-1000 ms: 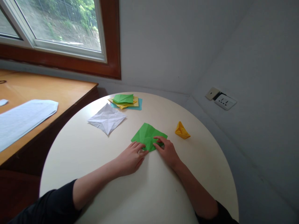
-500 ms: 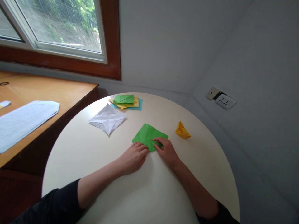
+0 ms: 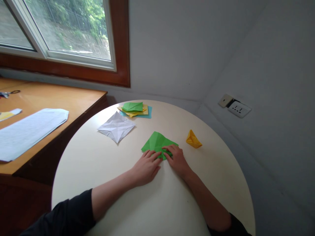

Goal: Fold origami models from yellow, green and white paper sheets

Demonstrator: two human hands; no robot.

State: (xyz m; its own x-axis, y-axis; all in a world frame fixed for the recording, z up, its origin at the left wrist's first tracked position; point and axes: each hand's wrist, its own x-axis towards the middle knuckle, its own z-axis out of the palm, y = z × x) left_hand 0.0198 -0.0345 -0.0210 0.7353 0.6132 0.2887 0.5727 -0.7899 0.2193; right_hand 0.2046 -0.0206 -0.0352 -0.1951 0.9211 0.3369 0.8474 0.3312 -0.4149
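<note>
A creased sheet of green paper (image 3: 157,142) lies on the white round table (image 3: 98,177) in front of me, one corner pointing away. My left hand (image 3: 147,167) rests on its near left edge, fingers stretched out and slightly apart. At the near right edge, my right hand (image 3: 176,160) has its thumb and fingers pinched at the paper, where a small fold shows. The fingers of both hands almost meet and cover part of the near corner. To the right stands a small folded yellow paper piece (image 3: 193,139), touched by neither hand.
A creased white paper sheet (image 3: 117,127) lies at the back left. Behind it is a pile of green, yellow and blue papers (image 3: 133,107). A wooden desk (image 3: 81,96) on the left bears printed sheets (image 3: 34,131) and scissors (image 3: 10,93). A wall socket (image 3: 239,108) is at right.
My left hand's fingers have spread and slid right across the paper, closer to my right hand. The right hand keeps its pinch. The view has turned slightly left.
</note>
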